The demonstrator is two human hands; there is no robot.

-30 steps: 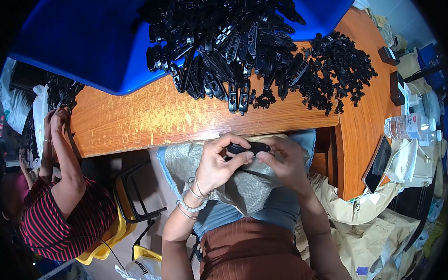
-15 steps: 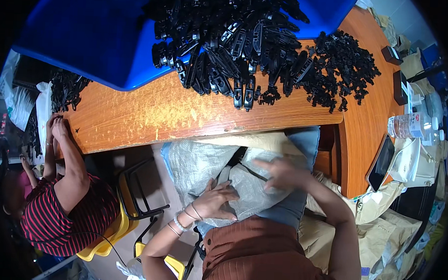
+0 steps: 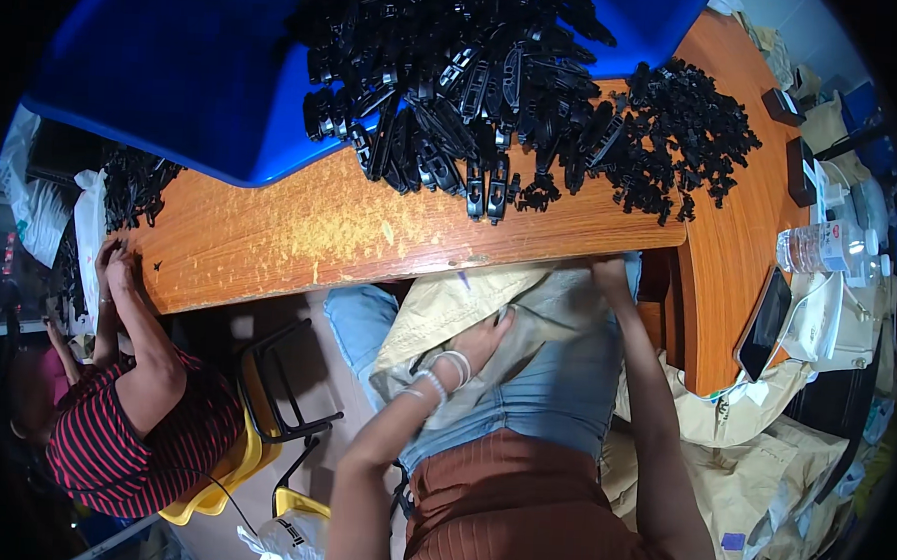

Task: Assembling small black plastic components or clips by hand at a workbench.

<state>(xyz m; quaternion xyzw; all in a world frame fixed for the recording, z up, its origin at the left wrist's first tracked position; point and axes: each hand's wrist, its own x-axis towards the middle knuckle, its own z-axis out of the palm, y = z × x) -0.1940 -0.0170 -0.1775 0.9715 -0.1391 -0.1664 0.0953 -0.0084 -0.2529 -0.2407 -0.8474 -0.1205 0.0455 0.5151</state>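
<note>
A wooden table (image 3: 320, 234) fills the far side, bearing a blue tray (image 3: 157, 77) heaped with black plastic parts (image 3: 477, 81). Near, a tan bag (image 3: 467, 311) lies on the lap; left hand (image 3: 481, 343) presses it, fingers flat, right hand (image 3: 609, 277) grips its far edge.

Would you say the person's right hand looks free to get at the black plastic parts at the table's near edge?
Probably yes: the right hand sits just below the table edge, with nothing between it and the black parts.

worn wooden table (image 3: 300, 236), yellow chair (image 3: 222, 470)
</note>
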